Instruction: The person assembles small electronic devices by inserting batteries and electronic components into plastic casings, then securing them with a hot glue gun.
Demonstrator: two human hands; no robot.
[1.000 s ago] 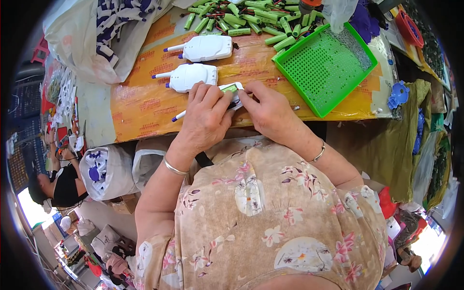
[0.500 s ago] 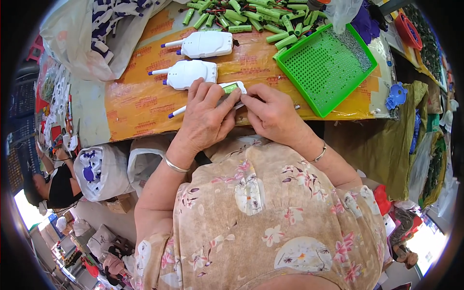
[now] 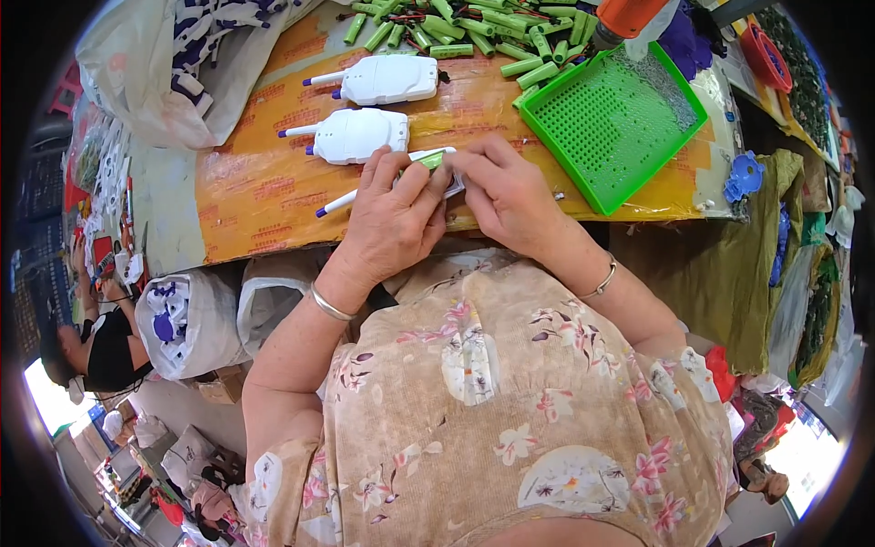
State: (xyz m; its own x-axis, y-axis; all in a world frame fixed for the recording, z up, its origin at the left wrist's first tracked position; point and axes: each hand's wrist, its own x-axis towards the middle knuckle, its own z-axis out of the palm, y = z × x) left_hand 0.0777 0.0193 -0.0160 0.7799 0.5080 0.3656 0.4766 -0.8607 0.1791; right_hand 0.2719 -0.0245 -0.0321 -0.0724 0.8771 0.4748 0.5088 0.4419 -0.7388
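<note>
A white toy walkie-talkie point(image 3: 338, 203) with a blue-tipped antenna lies tilted at the table's near edge, its inside facing up. A green battery pack point(image 3: 428, 159) shows in it. My left hand point(image 3: 394, 214) is closed over its antenna end and body, hiding much of it. At the other end, my right hand point(image 3: 512, 193) pinches by the battery with thumb and forefinger; what lies under those fingertips is hidden. Just beyond, a second white walkie-talkie point(image 3: 360, 137) rests back up, and a third walkie-talkie point(image 3: 390, 79) sits behind that one.
Many green battery packs point(image 3: 492, 27) are heaped at the back. A green perforated tray point(image 3: 605, 202) with small metal pieces stands at right, an orange tool point(image 3: 629, 16) hanging above. White bags point(image 3: 137, 109) of blue-and-white parts are at left. Other people sit farther off.
The orange tool has come lower into view above the tray. My right fingers have shifted slightly at the walkie-talkie's end, and its body has tilted a little more.
</note>
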